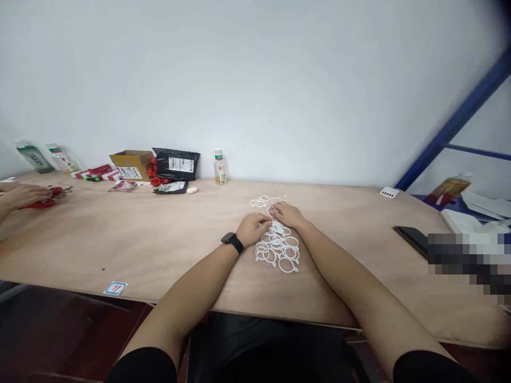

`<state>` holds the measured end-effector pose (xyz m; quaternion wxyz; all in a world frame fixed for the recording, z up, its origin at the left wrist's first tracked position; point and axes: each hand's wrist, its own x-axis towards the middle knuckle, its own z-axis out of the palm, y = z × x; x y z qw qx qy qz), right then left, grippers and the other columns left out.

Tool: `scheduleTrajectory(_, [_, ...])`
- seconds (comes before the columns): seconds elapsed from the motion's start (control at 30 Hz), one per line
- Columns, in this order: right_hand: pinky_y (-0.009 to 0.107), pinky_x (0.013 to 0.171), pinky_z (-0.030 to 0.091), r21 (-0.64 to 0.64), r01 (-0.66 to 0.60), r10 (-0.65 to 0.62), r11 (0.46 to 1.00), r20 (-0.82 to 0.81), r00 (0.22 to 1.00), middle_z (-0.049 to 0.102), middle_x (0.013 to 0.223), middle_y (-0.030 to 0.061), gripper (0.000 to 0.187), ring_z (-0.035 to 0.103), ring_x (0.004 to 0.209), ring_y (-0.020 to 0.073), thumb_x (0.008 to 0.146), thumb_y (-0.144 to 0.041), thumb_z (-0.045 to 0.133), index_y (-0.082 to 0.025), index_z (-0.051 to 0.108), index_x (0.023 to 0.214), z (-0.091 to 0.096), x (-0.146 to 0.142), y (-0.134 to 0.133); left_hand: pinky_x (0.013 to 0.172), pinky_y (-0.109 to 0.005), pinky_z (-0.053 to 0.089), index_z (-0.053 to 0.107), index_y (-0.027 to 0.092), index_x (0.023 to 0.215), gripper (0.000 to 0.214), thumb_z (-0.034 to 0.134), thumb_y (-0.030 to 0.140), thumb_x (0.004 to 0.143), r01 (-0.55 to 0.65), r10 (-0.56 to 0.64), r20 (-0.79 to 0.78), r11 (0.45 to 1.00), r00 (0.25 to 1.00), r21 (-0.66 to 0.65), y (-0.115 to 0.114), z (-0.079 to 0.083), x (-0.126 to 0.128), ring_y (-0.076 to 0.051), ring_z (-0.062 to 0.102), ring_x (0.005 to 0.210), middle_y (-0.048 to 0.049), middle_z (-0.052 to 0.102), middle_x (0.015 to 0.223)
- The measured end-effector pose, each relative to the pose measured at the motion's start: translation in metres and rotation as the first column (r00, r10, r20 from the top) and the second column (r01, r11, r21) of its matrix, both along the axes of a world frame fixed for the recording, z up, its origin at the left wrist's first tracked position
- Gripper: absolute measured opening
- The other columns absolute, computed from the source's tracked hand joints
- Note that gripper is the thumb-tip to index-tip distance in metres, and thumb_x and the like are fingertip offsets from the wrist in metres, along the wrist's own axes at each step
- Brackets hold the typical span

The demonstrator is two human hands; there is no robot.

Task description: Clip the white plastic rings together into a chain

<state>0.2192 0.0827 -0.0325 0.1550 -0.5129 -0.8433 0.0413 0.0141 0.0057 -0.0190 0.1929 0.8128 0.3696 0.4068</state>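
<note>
White plastic rings (pixel 277 247) lie in a loose, tangled heap on the plywood table (pixel 120 239), just right of its middle, with a smaller cluster of rings (pixel 260 201) just beyond on the far side. I can't count them exactly from this head camera, but there are well over a dozen. Both of the wearer's hands are over the heap, close together and nearly meeting: the left hand (pixel 252 229), with a black smartwatch (pixel 233 242) on its wrist, and the right hand (pixel 288 214). Their fingers curl down onto the rings, but I can't tell whether either hand is clamped on one.

At the far left, a co-worker's hand (pixel 22 196) is on red parts (pixel 40 203). Along the far edge I count three bottles, including one (pixel 220 169) standing upright, plus one cardboard box (pixel 131 165) and two black bags (pixel 175 164). Near the right edge lies one black phone (pixel 409 239)
</note>
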Motion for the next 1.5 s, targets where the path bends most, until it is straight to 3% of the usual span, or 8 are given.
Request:
scheduleTrajectory(0.2, [0.026, 0.084, 0.041, 0.09, -0.017, 0.032, 0.996, -0.178, 0.984, 0.065, 0.104, 0.0073, 0.024, 0.058, 0.098, 0.0181, 0.092, -0.027, 0.045, -0.02, 0.068, 0.095, 0.003, -0.006, -0.013, 0.081, -0.03, 0.049, 0.072, 0.018, 0.088, 0.017, 0.058, 0.027, 0.086, -0.056, 0.056, -0.011, 0.998, 0.998, -0.006, 0.002, -0.002, 0.0, -0.017, 0.064, 0.082, -0.004, 0.072, 0.088])
scheduleTrajectory(0.37, [0.027, 0.069, 0.04, 0.138, 0.021, 0.045, 0.99, -0.459, 0.887, 0.062, 0.075, 0.0038, 0.031, 0.055, 0.074, 0.0164, 0.09, -0.037, 0.047, -0.018, 0.069, 0.077, 0.011, -0.021, -0.02, 0.082, -0.031, 0.05, 0.068, 0.018, 0.105, 0.024, 0.062, 0.022, 0.083, -0.172, 0.169, 0.101, 0.985, 0.98, 0.021, 0.007, -0.005, -0.004, -0.016, 0.063, 0.082, -0.0052, 0.07, 0.094])
scheduleTrajectory(0.5, [0.024, 0.053, 0.033, -0.041, -0.077, 0.026, 0.996, -0.701, 0.713, 0.051, 0.059, -0.0034, 0.028, 0.044, 0.055, 0.0118, 0.083, -0.041, 0.055, -0.018, 0.069, 0.093, 0.012, -0.035, -0.027, 0.084, -0.032, 0.052, 0.059, 0.022, 0.124, 0.046, 0.066, 0.017, 0.079, -0.162, 0.151, 0.146, 0.985, 0.978, 0.063, 0.008, -0.003, -0.007, -0.016, 0.061, 0.084, -0.0069, 0.065, 0.109])
scheduleTrajectory(0.6, [0.022, 0.047, 0.028, -0.135, -0.135, -0.036, 0.982, -0.828, 0.56, 0.046, 0.054, -0.0075, 0.035, 0.037, 0.048, 0.0089, 0.076, -0.039, 0.064, -0.018, 0.064, 0.103, 0.011, -0.044, -0.03, 0.091, -0.033, 0.05, 0.063, 0.023, 0.119, 0.04, 0.064, 0.016, 0.08, -0.148, 0.128, 0.158, 0.981, 0.979, 0.121, 0.007, -0.002, -0.006, -0.018, 0.06, 0.1, -0.0081, 0.06, 0.115])
scheduleTrajectory(0.87, [0.021, 0.039, 0.024, -0.248, -0.295, -0.171, 0.923, -0.949, 0.264, 0.065, 0.067, 0.0003, 0.028, 0.037, 0.04, 0.0052, 0.068, -0.043, 0.071, -0.018, 0.06, 0.076, 0.021, -0.046, -0.038, 0.082, -0.031, 0.053, 0.073, 0.021, 0.09, 0.011, 0.065, 0.024, 0.082, -0.309, 0.293, 0.177, 0.948, 0.94, 0.074, 0.009, 0.0, -0.006, -0.017, 0.064, 0.088, -0.006, 0.068, 0.099])
scheduleTrajectory(1.1, [0.022, 0.04, 0.025, -0.248, -0.283, -0.167, 0.926, -0.945, 0.282, 0.061, 0.058, -0.0014, 0.027, 0.038, 0.04, 0.0057, 0.064, -0.039, 0.076, -0.016, 0.067, 0.077, 0.02, -0.045, -0.036, 0.089, -0.033, 0.051, 0.072, 0.02, 0.093, 0.02, 0.067, 0.035, 0.081, -0.236, 0.223, 0.187, 0.971, 0.957, 0.05, 0.007, 0.001, -0.006, -0.019, 0.065, 0.095, -0.0068, 0.071, 0.103])
scheduleTrajectory(1.27, [0.022, 0.041, 0.028, -0.225, -0.265, -0.14, 0.938, -0.942, 0.304, 0.06, 0.059, -0.0015, 0.03, 0.04, 0.043, 0.0065, 0.064, -0.043, 0.075, -0.017, 0.067, 0.077, 0.018, -0.047, -0.036, 0.082, -0.03, 0.053, 0.07, 0.02, 0.102, 0.027, 0.056, 0.039, 0.089, -0.172, 0.201, 0.278, 0.977, 0.939, -0.125, 0.007, 0.001, -0.005, -0.017, 0.067, 0.086, -0.0064, 0.072, 0.103])
scheduleTrajectory(1.5, [0.022, 0.044, 0.03, -0.178, -0.262, -0.063, 0.949, -0.918, 0.392, 0.055, 0.059, -0.0032, 0.033, 0.039, 0.046, 0.0074, 0.067, -0.046, 0.073, -0.017, 0.067, 0.082, 0.016, -0.051, -0.04, 0.082, -0.031, 0.053, 0.071, 0.015, 0.098, 0.026, 0.063, 0.035, 0.083, -0.056, 0.173, 0.444, 0.963, 0.879, -0.264, 0.017, -0.005, -0.007, -0.019, 0.068, 0.088, -0.0094, 0.073, 0.101])
